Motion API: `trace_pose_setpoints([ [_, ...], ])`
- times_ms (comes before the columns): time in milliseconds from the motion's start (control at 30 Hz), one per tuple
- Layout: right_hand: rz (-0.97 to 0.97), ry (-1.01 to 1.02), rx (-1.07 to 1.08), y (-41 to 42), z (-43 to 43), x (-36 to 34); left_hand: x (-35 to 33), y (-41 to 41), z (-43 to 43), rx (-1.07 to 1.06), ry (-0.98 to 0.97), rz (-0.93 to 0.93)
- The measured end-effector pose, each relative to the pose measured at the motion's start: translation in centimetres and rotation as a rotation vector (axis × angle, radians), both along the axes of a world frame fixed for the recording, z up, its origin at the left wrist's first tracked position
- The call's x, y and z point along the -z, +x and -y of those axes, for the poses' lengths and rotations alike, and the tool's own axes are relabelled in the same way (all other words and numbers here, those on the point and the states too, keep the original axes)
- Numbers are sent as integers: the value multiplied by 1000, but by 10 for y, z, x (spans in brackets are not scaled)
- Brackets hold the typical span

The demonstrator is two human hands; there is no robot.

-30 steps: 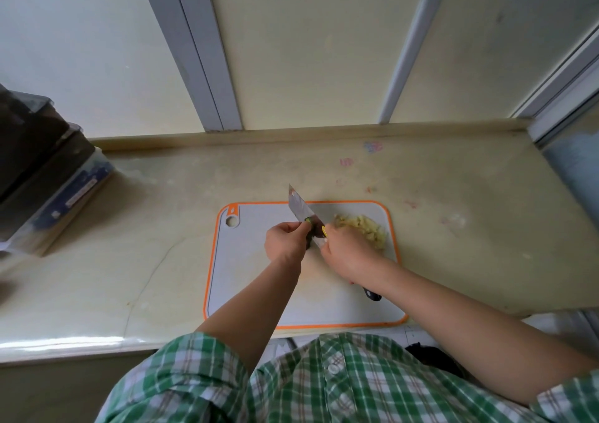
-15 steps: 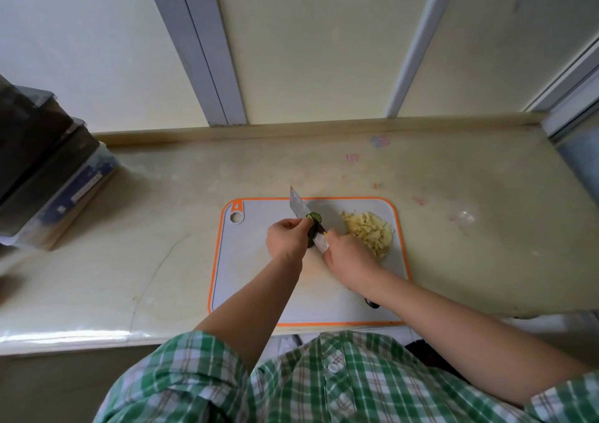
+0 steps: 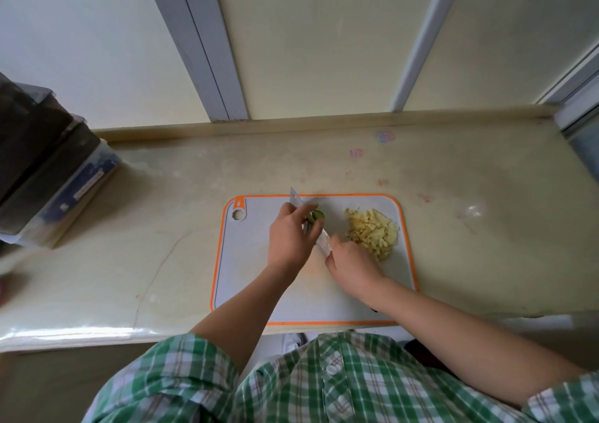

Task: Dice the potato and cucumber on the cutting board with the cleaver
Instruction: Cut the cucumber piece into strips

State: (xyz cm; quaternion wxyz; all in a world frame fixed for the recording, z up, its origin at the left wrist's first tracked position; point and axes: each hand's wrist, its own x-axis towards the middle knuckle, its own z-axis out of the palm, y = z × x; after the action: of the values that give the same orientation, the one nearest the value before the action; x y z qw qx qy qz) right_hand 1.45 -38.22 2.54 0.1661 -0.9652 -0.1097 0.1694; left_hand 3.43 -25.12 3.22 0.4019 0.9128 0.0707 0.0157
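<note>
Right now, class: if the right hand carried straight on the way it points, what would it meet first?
The right hand would most likely meet the left hand, holding the cucumber beside the cleaver; depth is unclear.

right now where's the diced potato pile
In the head view the diced potato pile lies on the right part of the orange-rimmed cutting board, just beyond the right hand gripping the cleaver.

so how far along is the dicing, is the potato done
Done: the pale yellow diced potato pile sits on the right of the orange-rimmed grey cutting board. In hand: the left hand holds the dark green cucumber piece while the right hand grips the steel cleaver beside it. Left: the cucumber; no green dice show yet.
</note>
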Motion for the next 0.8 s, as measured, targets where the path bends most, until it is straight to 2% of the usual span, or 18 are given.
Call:
trace_pose_setpoints([
  [267,45,-34,-23,1,1,8,-3,9,-4,139,128,65],
  [800,56,35,-33,-8,4,38,4,9,-10,137,143,75],
])
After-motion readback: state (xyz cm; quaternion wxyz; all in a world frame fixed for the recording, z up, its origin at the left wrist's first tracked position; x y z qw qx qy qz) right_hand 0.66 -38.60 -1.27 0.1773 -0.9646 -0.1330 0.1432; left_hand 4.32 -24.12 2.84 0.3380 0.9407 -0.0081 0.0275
